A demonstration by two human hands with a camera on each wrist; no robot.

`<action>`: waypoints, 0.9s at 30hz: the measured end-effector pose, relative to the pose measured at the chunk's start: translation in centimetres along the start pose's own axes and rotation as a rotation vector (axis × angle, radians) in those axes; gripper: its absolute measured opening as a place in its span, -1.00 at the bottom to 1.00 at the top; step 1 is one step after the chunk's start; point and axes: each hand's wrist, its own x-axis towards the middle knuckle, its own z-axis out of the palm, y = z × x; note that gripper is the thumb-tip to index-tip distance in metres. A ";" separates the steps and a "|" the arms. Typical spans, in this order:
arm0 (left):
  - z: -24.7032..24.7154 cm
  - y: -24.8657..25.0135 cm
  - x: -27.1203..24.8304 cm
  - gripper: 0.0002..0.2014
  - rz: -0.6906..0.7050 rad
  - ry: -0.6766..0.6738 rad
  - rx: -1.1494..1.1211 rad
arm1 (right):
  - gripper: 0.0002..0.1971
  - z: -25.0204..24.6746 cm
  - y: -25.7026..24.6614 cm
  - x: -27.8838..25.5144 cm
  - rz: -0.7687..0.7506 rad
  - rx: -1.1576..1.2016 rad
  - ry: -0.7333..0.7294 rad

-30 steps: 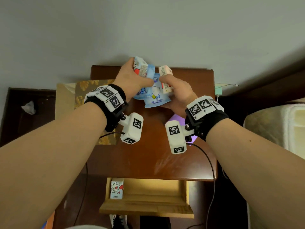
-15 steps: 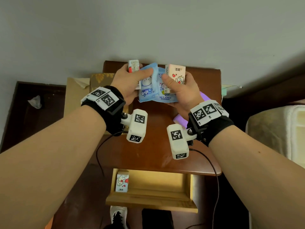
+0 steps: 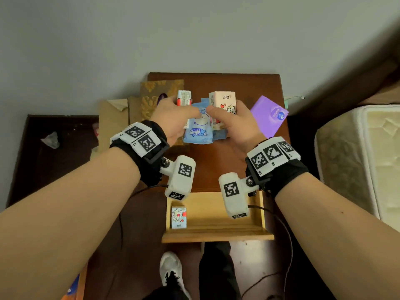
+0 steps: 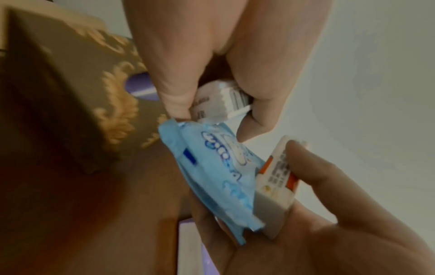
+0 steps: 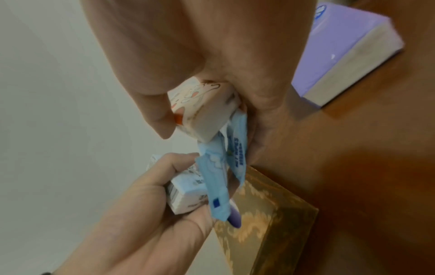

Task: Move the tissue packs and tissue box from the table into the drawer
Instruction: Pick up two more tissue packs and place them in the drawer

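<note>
Since a second ago we have drawn both hands and their bundle back from the wall toward ourselves, and the purple soft tissue pack [image 3: 269, 118] now lies uncovered on the brown wooden bench [image 3: 216, 165], right of the hands.

Our left hand [image 3: 173, 120] curls its fingers [image 4: 174, 83] round a small white tissue pack with a barcode [image 3: 184, 98] and pinches a light blue wet-wipes pouch [image 3: 198, 126]. Our right hand [image 3: 234, 124] grips a pale pink tissue pack printed with a cat and hearts [image 3: 223, 107]; its fingers [image 5: 150, 104] are curled round it.

The head view alone shows the open light wooden drawer [image 3: 216, 232] below, holding one small white pack with red hearts [image 3: 178, 216] at its left end. Only the right wrist view shows a second blue pouch [image 5: 236, 148] pressed under the pink pack, reading "WET WIPES". The pink pack bears "洁柔". A gold-patterned brown tissue box [image 3: 161, 94] stands at the bench's left rear.
</note>
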 end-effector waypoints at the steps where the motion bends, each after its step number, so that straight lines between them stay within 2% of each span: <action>1: -0.4 -0.4 -1.0 -0.70 -0.012 -0.014 0.010 | -0.55 0.3 0.5 -1.1 -0.002 0.016 -0.002; 5: -2.3 -2.3 -4.7 -0.71 -0.087 -0.097 0.043 | -0.81 1.3 2.4 -5.5 0.020 0.023 -0.036; 6: -2.7 -2.8 -5.5 -0.68 -0.098 -0.110 0.064 | -0.81 1.4 2.8 -6.6 0.037 0.022 -0.048; 9: -3.9 -4.6 -7.6 -0.56 -0.105 -0.110 0.108 | -0.57 1.4 4.3 -9.2 0.085 -0.034 -0.018; 13: -4.8 -8.3 -9.9 -0.57 -0.139 -0.083 0.126 | -0.52 -0.2 7.2 -11.9 0.144 -0.057 0.105; 21: -5.0 -16.2 -10.7 -0.58 -0.273 -0.048 0.052 | -0.73 -0.8 15.7 -13.0 0.330 -0.146 0.082; 27: -4.7 -21.3 -10.8 -0.60 -0.400 -0.049 -0.015 | -0.68 -1.6 21.0 -11.9 0.461 -0.128 0.173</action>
